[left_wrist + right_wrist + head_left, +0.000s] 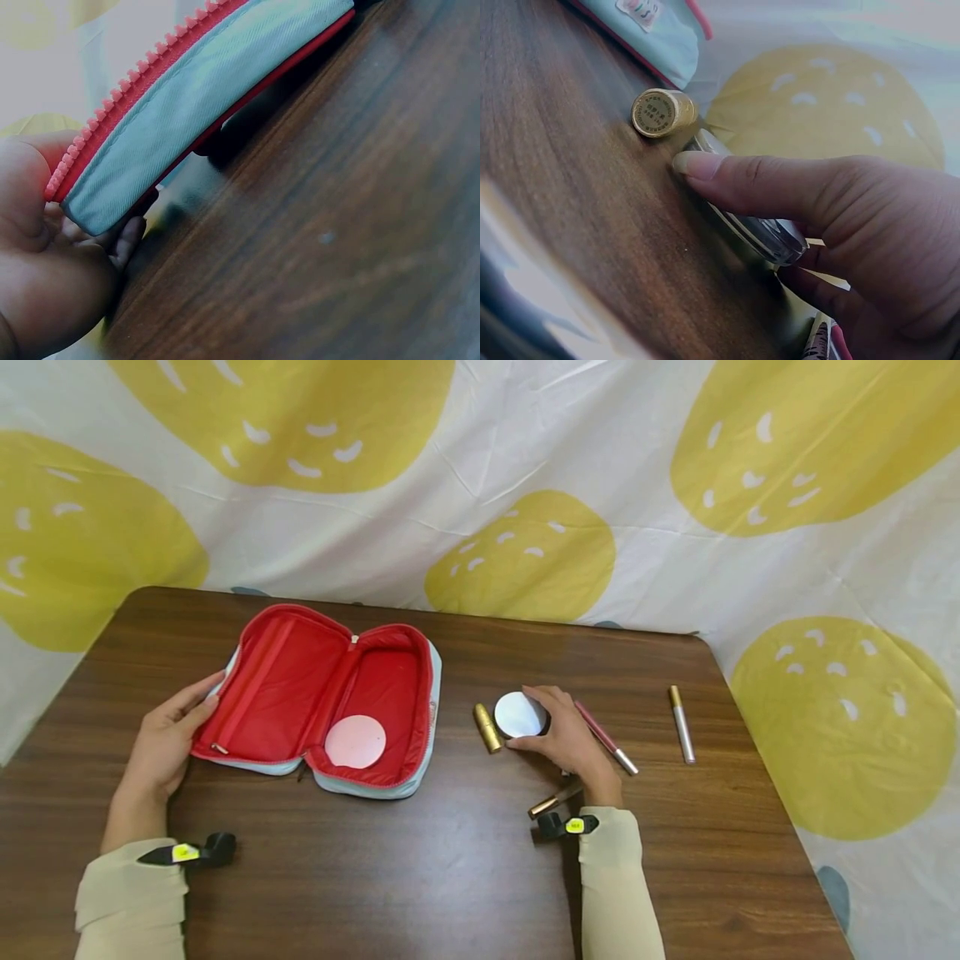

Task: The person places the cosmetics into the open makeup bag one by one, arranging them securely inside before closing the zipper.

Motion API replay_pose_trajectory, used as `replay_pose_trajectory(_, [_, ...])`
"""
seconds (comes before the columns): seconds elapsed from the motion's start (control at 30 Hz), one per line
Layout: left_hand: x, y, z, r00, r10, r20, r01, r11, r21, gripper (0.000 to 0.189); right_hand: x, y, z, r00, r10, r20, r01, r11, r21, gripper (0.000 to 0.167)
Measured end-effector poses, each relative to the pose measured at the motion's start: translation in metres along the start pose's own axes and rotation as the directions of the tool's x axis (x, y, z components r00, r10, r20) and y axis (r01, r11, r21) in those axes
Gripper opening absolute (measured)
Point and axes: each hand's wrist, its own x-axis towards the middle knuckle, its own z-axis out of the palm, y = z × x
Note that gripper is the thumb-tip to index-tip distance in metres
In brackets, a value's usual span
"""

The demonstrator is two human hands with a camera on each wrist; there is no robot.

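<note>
A zippered pouch (281, 710) with red lining and a light blue outside lies unfolded at the left of the table. My left hand (159, 742) grips its left edge, thumb on the rim and fingers underneath, as the left wrist view shows. A round pink disc (356, 742) lies in the pouch's right half. To the right of the pouch, my right hand (567, 737) pinches a round compact (517, 715) with a shiny pale top between thumb and fingers, and the compact is tilted in the right wrist view. A gold lipstick tube (487, 728) lies just left of the compact.
A pink tube (606, 739) with a silver end lies beyond my right wrist. Another slim tube (553, 802), gold-ended, is partly hidden under that wrist. Farther right lies a gold-and-silver tube (682, 725). A patterned curtain (360, 527) hangs behind the wooden table (390, 877).
</note>
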Motion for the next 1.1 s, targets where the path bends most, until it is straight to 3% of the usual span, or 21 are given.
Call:
replay_pose_trajectory(0.37, [0.001, 0.000, 0.000, 1.000, -0.003, -0.002, 0.003, 1.000, 0.009, 0.043, 0.001, -0.003, -0.001, 0.998, 0.005, -0.063, -0.005, 1.000, -0.002, 0.087])
replay_pose_trajectory(0.83, [0.001, -0.004, 0.000, 0.999, 0.030, 0.017, -0.029, 0.998, -0.047, 0.042, 0.006, -0.020, 0.003, 0.998, 0.006, -0.056, -0.007, 1.000, -0.023, 0.086])
replay_pose_trajectory(1.1, [0.002, -0.003, 0.001, 0.999, 0.035, 0.016, -0.035, 0.998, -0.052, 0.041, 0.010, -0.034, 0.001, 0.993, -0.058, -0.104, 0.056, 0.998, -0.015, 0.085])
